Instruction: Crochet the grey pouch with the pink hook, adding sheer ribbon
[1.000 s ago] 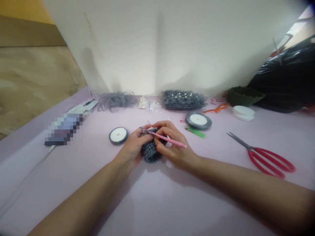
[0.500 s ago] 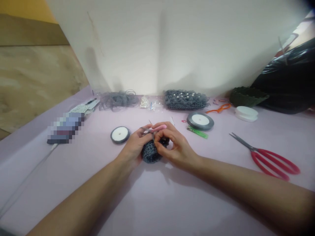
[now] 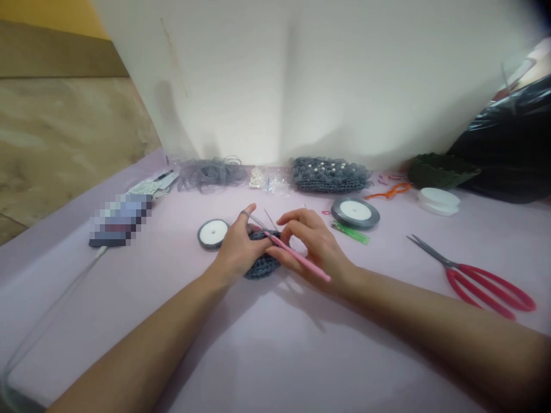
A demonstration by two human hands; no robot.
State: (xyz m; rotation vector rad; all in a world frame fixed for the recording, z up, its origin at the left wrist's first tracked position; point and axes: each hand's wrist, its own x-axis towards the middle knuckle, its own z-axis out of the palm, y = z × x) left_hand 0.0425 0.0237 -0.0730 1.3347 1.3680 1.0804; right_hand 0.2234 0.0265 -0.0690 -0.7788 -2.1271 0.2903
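Our right grip (image 3: 318, 246) is closed on a slim pink crochet hook (image 3: 299, 261), while our left grip (image 3: 236, 249) holds the soft grey crocheted piece (image 3: 262, 267), which lies beneath both at six o'clock. Holding it firm keeps the stitches within the hook's reach. A grey ribbon spool (image 3: 213, 244) sits at nine o'clock, red-handled steel scissors (image 3: 486, 292) at three.

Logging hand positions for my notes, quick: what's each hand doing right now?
Left hand: closed, holding the grey crocheted piece.
Right hand: closed, holding the pink crochet hook.
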